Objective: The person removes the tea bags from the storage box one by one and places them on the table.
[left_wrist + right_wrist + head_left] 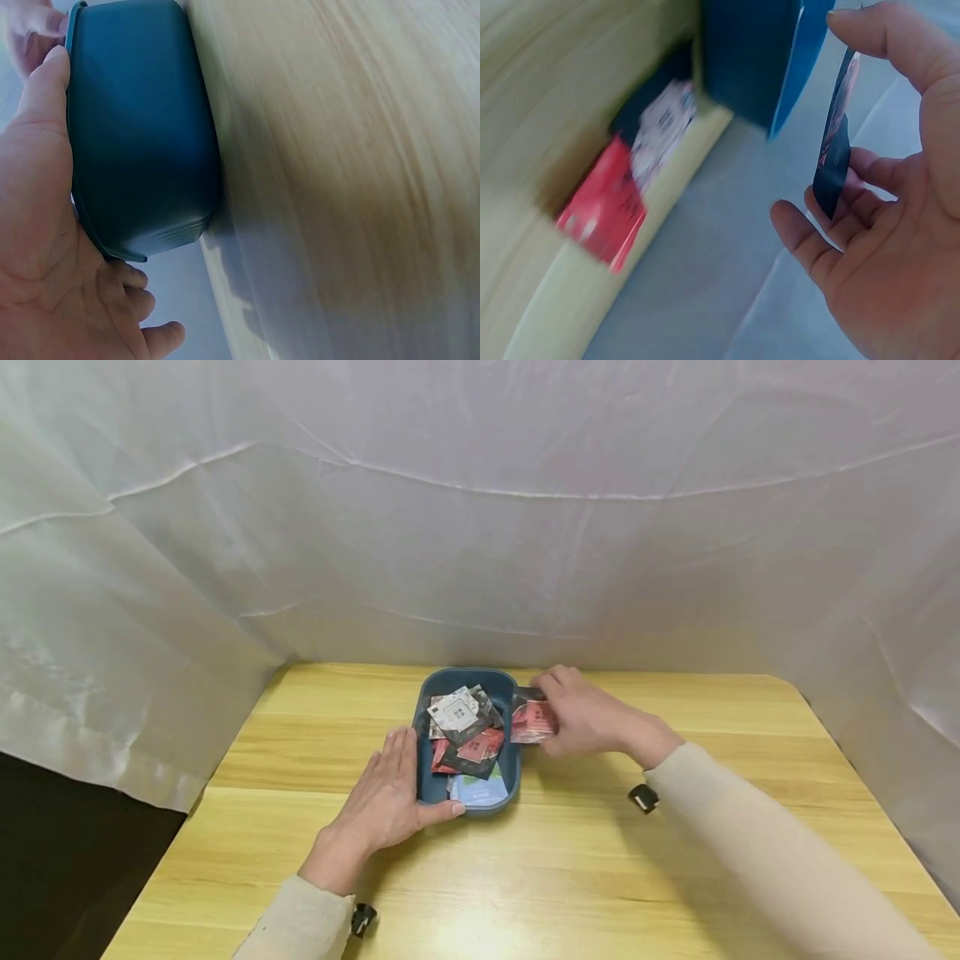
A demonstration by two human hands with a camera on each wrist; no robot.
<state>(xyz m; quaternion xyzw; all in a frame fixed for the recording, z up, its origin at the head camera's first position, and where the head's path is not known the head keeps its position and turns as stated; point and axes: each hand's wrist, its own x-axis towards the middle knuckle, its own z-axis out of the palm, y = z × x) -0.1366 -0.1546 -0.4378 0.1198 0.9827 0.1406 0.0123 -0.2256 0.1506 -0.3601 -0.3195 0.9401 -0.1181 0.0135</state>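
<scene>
A blue-grey plastic bin (472,677) holds several small flat sachets. Among them are a white-labelled sachet (454,712), a red-and-black sachet (477,748) and a light blue sachet (481,792). My left hand (381,800) rests along the bin's left side, fingers straight, with its thumb at the front rim. At the bin's right edge, my right hand (588,717) pinches a dark sachet with reddish print (835,142) between thumb and fingers. In the right wrist view this sachet stands nearly edge-on, apart from the bin wall.
In the right wrist view, a red sachet (606,206) and a dark sachet with a pale label (664,120) lie on the wooden table (637,877) beside the bin. Pale cloth (480,552) hangs behind the table and along both sides.
</scene>
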